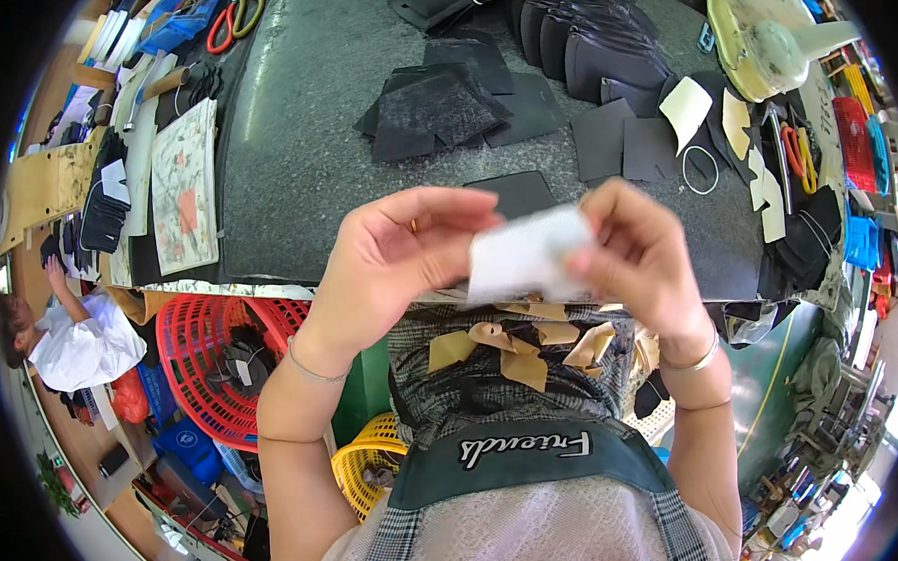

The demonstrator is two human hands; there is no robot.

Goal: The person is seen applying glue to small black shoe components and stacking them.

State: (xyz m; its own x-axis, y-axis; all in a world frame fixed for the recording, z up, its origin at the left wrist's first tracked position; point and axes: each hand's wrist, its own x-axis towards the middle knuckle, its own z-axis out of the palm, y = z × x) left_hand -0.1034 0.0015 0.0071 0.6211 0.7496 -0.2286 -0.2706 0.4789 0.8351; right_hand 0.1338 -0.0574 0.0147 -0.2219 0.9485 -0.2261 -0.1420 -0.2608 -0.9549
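Observation:
Just above the table's near edge, a small white piece of flat material [527, 253], blurred by motion, is held up between my hands. My right hand [646, 254] pinches its right side between thumb and fingers. At its left edge are the curved fingers and thumb of my left hand [398, 245], which seem to grip it; the exact contact is blurred. Behind the white piece lies a black cut piece [527, 191] on the dark table [297, 167]. Farther off is a loose pile of black cut pieces [433, 108].
Stacked black pieces [599, 53] fill the far right, near cream scraps [686, 109] and a white ring [700, 170]. Red-handled scissors [221, 29] lie far left. Tan scraps [521, 365] rest on my lap. Red [191, 388] and yellow baskets [349, 472] stand below left. Another person [85, 343] works at left.

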